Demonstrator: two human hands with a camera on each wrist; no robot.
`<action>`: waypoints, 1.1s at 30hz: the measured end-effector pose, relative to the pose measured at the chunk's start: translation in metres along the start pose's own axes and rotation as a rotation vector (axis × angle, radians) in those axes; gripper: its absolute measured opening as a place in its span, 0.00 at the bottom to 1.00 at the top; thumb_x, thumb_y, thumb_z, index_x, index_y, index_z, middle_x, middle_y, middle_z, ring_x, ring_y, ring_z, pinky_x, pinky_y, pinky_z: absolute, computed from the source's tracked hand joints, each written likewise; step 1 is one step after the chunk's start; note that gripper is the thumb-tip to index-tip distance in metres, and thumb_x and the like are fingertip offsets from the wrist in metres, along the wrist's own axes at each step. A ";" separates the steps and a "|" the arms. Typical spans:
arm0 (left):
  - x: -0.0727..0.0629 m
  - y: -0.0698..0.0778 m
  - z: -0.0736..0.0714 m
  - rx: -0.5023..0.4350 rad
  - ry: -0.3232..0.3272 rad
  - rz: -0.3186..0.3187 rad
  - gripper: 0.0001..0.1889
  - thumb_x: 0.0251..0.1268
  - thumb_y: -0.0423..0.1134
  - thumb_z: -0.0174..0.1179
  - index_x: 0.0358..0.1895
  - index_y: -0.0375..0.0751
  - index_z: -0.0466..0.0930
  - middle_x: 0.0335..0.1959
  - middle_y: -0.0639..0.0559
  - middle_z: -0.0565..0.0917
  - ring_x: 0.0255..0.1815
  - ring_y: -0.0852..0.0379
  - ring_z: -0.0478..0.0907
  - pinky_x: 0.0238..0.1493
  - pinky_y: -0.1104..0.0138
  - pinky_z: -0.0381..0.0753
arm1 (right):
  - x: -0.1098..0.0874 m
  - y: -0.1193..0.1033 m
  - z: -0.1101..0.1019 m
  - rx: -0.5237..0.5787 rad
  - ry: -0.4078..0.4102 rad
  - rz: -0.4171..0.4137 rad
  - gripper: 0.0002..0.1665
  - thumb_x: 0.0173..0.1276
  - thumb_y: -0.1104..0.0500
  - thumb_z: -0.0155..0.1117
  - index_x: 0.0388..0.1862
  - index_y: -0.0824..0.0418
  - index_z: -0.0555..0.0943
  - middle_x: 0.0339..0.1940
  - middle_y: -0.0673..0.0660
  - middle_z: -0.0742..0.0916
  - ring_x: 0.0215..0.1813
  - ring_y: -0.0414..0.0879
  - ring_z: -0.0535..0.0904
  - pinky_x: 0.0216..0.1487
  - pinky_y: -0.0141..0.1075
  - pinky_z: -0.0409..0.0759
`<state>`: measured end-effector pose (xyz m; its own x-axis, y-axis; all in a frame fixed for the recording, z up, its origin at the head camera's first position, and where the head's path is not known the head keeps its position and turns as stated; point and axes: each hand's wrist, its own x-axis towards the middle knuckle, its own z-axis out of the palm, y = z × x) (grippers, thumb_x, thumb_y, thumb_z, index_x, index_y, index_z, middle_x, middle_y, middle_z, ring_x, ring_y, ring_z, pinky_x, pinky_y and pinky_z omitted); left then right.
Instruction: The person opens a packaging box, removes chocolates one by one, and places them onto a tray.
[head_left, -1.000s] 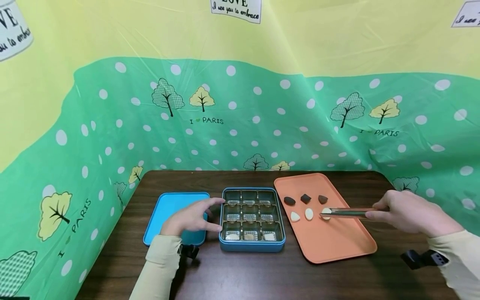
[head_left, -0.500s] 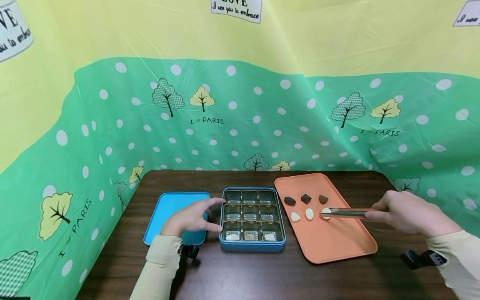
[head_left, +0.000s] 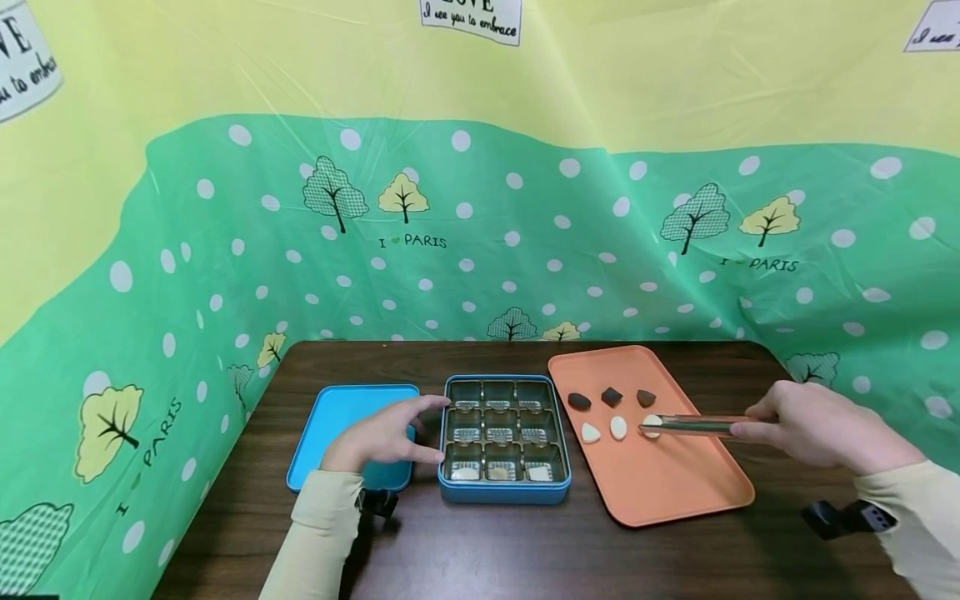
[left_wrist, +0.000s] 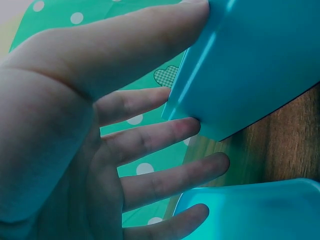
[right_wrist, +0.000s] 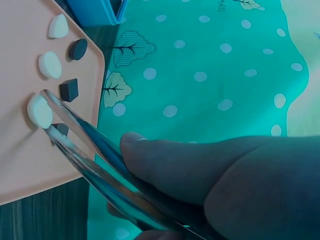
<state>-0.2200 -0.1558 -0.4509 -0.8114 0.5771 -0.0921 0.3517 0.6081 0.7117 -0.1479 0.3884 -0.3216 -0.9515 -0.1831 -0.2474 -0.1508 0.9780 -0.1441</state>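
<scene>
My right hand (head_left: 813, 423) pinches metal tweezers (head_left: 693, 425) between thumb and fingers. Their serrated tips stand on either side of a round white piece (right_wrist: 40, 111) on the orange tray (head_left: 675, 483). Beside it lie an oval white piece (head_left: 618, 427) and a triangular white piece (head_left: 590, 433). Behind them sit three dark brown pieces, one of them diamond-shaped (head_left: 611, 397). My left hand (head_left: 386, 435) has its fingers spread, with thumb and index fingertips at the left side of a blue box (head_left: 505, 493). Several metallic compartments (head_left: 500, 427) divide the box; pale patches show in its front row.
A flat blue lid (head_left: 341, 417) lies left of the box, partly under my left hand in the head view. All stand on a dark wooden table (head_left: 517, 550). A green and yellow patterned cloth (head_left: 465, 275) hangs behind and at the sides.
</scene>
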 end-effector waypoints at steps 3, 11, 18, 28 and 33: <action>0.000 0.000 0.000 0.002 -0.002 0.003 0.45 0.61 0.50 0.78 0.79 0.44 0.67 0.77 0.45 0.71 0.58 0.43 0.80 0.61 0.42 0.79 | -0.002 0.000 -0.002 -0.007 0.003 -0.003 0.28 0.72 0.40 0.70 0.50 0.65 0.91 0.43 0.63 0.92 0.33 0.45 0.76 0.30 0.41 0.72; 0.000 0.000 -0.001 0.015 -0.006 0.007 0.45 0.62 0.51 0.77 0.80 0.45 0.66 0.78 0.46 0.71 0.59 0.44 0.80 0.62 0.43 0.79 | -0.008 -0.001 -0.006 -0.015 0.037 0.033 0.31 0.72 0.40 0.70 0.51 0.68 0.90 0.39 0.61 0.91 0.31 0.46 0.73 0.28 0.40 0.69; -0.001 0.000 -0.001 0.009 -0.007 0.010 0.45 0.61 0.50 0.78 0.80 0.44 0.66 0.77 0.45 0.71 0.58 0.43 0.80 0.62 0.42 0.79 | -0.013 -0.015 -0.009 0.005 0.095 0.032 0.36 0.71 0.36 0.69 0.55 0.68 0.89 0.37 0.56 0.90 0.25 0.45 0.70 0.23 0.39 0.67; 0.000 0.001 -0.001 -0.009 -0.020 0.014 0.45 0.63 0.49 0.77 0.80 0.43 0.65 0.78 0.45 0.70 0.59 0.42 0.80 0.64 0.42 0.78 | -0.020 -0.059 -0.012 0.027 0.160 -0.068 0.38 0.71 0.31 0.66 0.59 0.62 0.88 0.44 0.58 0.92 0.25 0.41 0.71 0.23 0.37 0.65; -0.001 0.001 0.000 -0.005 -0.014 0.007 0.45 0.62 0.49 0.77 0.80 0.44 0.66 0.77 0.45 0.71 0.59 0.43 0.80 0.63 0.41 0.78 | -0.021 -0.081 -0.013 0.046 0.184 -0.138 0.30 0.71 0.31 0.66 0.55 0.51 0.92 0.36 0.52 0.92 0.21 0.37 0.65 0.19 0.35 0.61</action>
<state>-0.2194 -0.1557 -0.4499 -0.8023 0.5890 -0.0971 0.3547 0.6012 0.7161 -0.1193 0.3143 -0.2926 -0.9561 -0.2898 -0.0439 -0.2749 0.9384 -0.2094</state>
